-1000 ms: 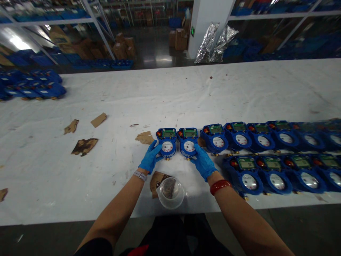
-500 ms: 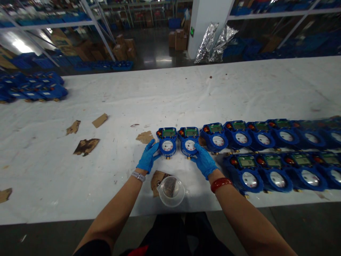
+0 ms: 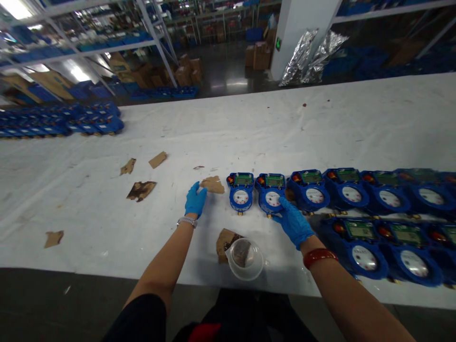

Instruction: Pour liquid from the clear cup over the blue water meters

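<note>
Blue-gloved, my left hand (image 3: pixel 195 199) is raised over the white table, fingers apart and holding nothing. It is beside a torn cardboard piece (image 3: pixel 213 184) and to the left of a blue water meter (image 3: pixel 241 195) with a round white dial and a green circuit board. My right hand (image 3: pixel 295 223), gloved too, grips the lower right side of a second water meter (image 3: pixel 272 198), thumb below and fingers at the dial's edge. Its fingertips are partly hidden by the glove and meter. The two meters stand side by side, slightly apart.
More water meters stand in two rows to the right, the front row (image 3: pixel 364 256) close to my right forearm. A clear plastic cup (image 3: pixel 245 271) sits near the front edge on cardboard (image 3: pixel 223 243). Cardboard scraps (image 3: pixel 141 190) lie left; further meters (image 3: pixel 94 124) stand far left.
My left hand has let go of the left water meter and moved away to the left. My right hand stays on the second meter. The view has shifted left.
</note>
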The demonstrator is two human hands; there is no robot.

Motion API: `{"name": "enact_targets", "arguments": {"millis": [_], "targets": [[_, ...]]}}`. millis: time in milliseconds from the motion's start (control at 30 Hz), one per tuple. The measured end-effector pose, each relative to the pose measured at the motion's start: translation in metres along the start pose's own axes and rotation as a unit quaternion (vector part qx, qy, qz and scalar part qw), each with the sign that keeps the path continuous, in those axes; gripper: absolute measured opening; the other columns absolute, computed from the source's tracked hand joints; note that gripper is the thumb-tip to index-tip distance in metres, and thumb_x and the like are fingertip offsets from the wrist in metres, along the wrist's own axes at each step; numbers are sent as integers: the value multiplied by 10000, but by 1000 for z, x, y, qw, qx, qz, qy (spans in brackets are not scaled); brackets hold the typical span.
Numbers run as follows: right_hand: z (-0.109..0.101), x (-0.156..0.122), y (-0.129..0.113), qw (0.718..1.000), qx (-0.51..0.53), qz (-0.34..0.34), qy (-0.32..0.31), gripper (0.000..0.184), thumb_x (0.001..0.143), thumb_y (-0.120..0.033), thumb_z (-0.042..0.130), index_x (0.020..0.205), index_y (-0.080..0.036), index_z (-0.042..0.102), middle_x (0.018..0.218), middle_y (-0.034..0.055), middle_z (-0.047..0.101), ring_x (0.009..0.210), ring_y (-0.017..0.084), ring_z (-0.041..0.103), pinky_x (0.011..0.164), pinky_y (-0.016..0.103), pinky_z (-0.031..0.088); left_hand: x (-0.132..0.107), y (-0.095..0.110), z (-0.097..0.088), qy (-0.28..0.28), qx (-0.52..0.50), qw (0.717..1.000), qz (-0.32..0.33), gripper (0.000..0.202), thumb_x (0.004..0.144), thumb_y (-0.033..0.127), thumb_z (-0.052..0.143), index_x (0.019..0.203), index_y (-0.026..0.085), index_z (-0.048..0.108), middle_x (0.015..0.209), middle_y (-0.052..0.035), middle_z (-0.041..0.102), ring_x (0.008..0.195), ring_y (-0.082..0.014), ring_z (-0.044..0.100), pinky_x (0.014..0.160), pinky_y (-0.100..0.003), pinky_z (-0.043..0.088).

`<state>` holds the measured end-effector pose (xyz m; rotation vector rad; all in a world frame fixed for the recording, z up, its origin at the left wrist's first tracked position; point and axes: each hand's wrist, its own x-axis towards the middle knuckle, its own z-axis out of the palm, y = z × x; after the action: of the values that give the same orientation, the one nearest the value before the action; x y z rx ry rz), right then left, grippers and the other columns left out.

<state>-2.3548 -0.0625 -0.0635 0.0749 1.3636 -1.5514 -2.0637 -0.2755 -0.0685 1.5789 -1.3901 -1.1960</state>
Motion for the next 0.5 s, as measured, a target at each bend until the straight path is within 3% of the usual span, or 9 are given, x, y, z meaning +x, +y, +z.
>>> {"name": "enact_targets", "arguments": {"millis": [133, 333, 500], "targets": [[1, -1, -1, 1000, -5, 3, -2, 298, 913, -326, 702, 1200, -248, 722, 1205, 48, 764, 1010, 222, 735, 748, 367, 666, 31, 1, 0, -13, 114, 993, 18, 694, 705, 318, 873, 1343, 153, 655, 1583, -233, 526, 1546, -387, 392, 1297, -490, 235], [0, 1, -2, 1000, -6, 6, -6, 308, 910, -317, 702, 1206, -235, 718, 1205, 58, 763, 992, 227, 737, 742, 378, 674, 41, -2, 6, -65, 216, 974, 1, 273, 874, 392, 790, 1038, 180, 736, 1285, -106, 714, 1291, -289, 616, 1148, -547, 454], [-3, 1, -4, 1000, 3, 8, -15, 356, 904, -304, 711, 1253, -234, 700, 1224, 68, 757, 1018, 238, 734, 716, 379, 678, 23, -3, -15, -84, 207, 974, -41, 247, 937, 398, 728, 1000, 161, 706, 1085, -63, 727, 1034, -226, 691, 945, -447, 579]]}}
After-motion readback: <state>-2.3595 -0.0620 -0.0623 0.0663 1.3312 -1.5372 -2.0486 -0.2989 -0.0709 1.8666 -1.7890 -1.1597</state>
